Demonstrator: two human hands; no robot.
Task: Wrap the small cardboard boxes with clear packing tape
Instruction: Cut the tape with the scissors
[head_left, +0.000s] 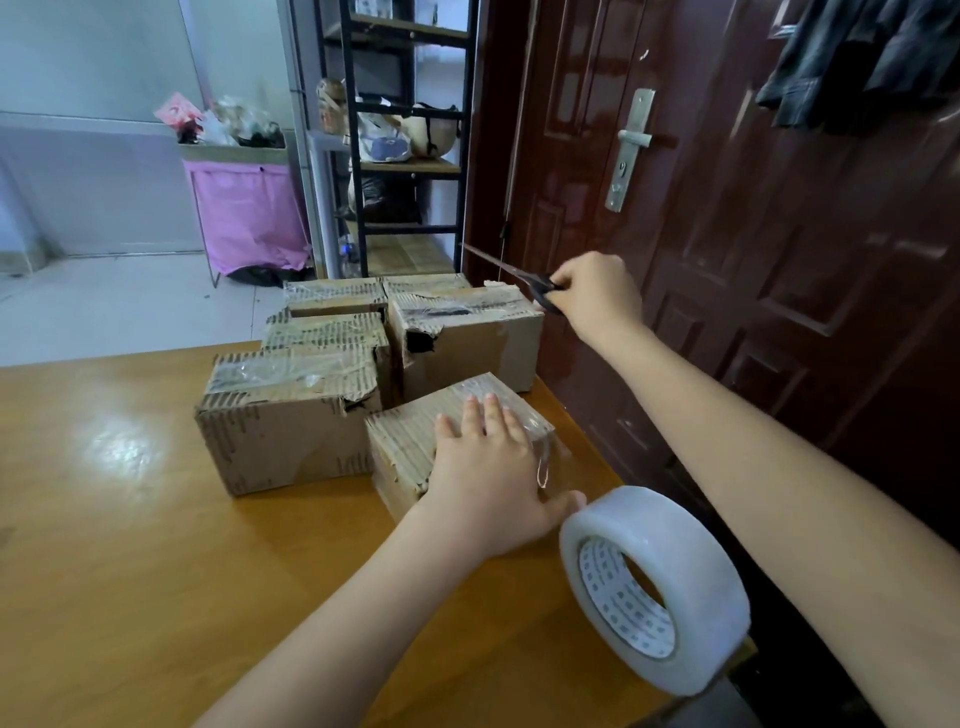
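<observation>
A small cardboard box (410, 441) with clear tape over its top stands near the table's right edge. My left hand (488, 467) lies flat on it, fingers straight, thumb down its near side. My right hand (597, 296) is raised beyond the far boxes and grips black-handled scissors (519, 278), blades pointing left. A big roll of clear packing tape (654, 587) stands on edge at the table's near right corner, close to my left thumb.
Several taped, worn cardboard boxes (291, 415) are stacked behind and left of the small one on the wooden table (130, 571). A dark red door (727, 234) runs along the right. A black shelf (410, 156) and a pink-draped stand (249, 208) are beyond.
</observation>
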